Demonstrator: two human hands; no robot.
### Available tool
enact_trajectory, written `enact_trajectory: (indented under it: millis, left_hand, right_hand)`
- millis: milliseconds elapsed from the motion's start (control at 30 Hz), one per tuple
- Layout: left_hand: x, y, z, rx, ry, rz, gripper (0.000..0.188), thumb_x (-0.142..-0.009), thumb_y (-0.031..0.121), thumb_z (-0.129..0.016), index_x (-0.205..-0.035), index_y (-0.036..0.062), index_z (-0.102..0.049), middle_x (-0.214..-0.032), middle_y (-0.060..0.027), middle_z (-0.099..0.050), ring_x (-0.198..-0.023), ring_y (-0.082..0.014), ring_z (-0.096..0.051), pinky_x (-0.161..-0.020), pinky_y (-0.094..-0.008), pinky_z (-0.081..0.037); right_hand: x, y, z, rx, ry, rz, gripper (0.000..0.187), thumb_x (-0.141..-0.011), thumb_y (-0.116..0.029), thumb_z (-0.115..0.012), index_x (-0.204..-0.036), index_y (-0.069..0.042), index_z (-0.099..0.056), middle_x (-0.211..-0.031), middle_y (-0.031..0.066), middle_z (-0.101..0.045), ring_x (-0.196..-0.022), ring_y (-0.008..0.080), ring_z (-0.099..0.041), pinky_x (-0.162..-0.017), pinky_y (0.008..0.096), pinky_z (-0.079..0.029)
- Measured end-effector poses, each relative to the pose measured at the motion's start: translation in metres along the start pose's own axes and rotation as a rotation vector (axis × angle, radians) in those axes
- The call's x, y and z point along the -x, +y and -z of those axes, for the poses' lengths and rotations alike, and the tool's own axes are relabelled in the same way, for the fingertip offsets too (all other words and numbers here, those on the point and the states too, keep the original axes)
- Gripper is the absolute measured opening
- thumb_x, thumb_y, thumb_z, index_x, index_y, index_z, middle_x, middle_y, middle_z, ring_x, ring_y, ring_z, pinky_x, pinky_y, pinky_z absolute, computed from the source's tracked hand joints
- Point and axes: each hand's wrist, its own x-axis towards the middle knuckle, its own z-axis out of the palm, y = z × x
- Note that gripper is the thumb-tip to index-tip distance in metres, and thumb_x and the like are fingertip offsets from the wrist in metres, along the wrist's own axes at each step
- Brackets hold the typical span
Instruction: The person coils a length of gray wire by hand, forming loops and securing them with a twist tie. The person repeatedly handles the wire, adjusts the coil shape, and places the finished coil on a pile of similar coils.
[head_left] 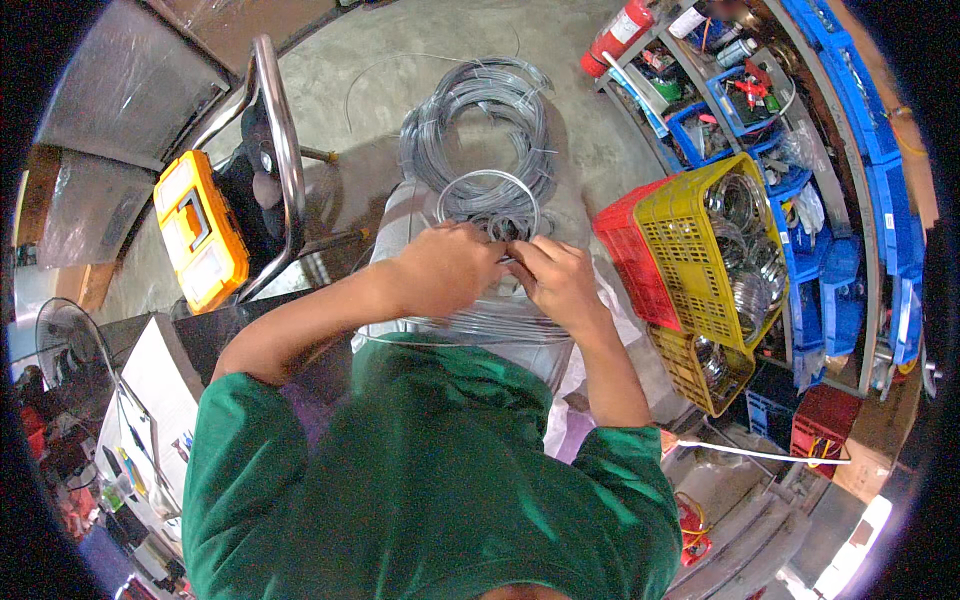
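My left hand (pixel 452 266) and my right hand (pixel 556 282) meet in front of my chest, fingers bent and pinched together on thin metal wire. Beyond the fingers stands a small round loop of wire (pixel 490 173), whose lower part runs down behind my hands. My left hand is slightly smeared, and its fingertips are partly hidden. A large coil of grey wire (pixel 421 118) lies on the far side of the loop. Across my lap, under my wrists, stretches a bundle of wire strands (pixel 500 325).
To the right, a yellow crate (pixel 690 252) filled with wire coils rests against a red crate (pixel 632 255). Shelving with blue bins (pixel 815 310) stands beyond, near a fire extinguisher (pixel 617 38). At left are an orange toolbox (pixel 201 232), a metal-framed chair (pixel 280 140) and a fan (pixel 72 345).
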Motion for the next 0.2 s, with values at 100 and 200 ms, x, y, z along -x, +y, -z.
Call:
enact_trajectory:
  millis: [100,200]
  left_hand:
    - [0.0026,-0.0096,0.0066,0.263,0.017,0.007,0.021,-0.096,0.025,-0.058,-0.095,0.0052,-0.065,-0.080,-0.0178,-0.066,-0.078,-0.0394,-0.067,-0.071,-0.0479,-0.054]
    - [0.0029,-0.0135,0.0074,0.431,0.055,-0.027,0.023,-0.096,0.027,-0.059,-0.094,0.0047,-0.064,-0.078,-0.0180,-0.066,-0.077,-0.0411,-0.067,-0.071,-0.0483,-0.054]
  right_hand:
    - [0.0032,-0.0048,0.0038,-0.048,0.059,-0.037,0.035,-0.074,-0.017,-0.076,-0.107,-0.009,-0.067,-0.084,0.0078,-0.062,-0.074,0.0291,-0.066,-0.064,0.0404,-0.053]
    - [0.0027,-0.0062,0.0103,-0.101,0.027,-0.036,0.035,-0.077,-0.019,-0.076,-0.110,-0.011,-0.066,-0.085,0.0081,-0.063,-0.075,0.0296,-0.066,-0.064,0.0394,-0.054]
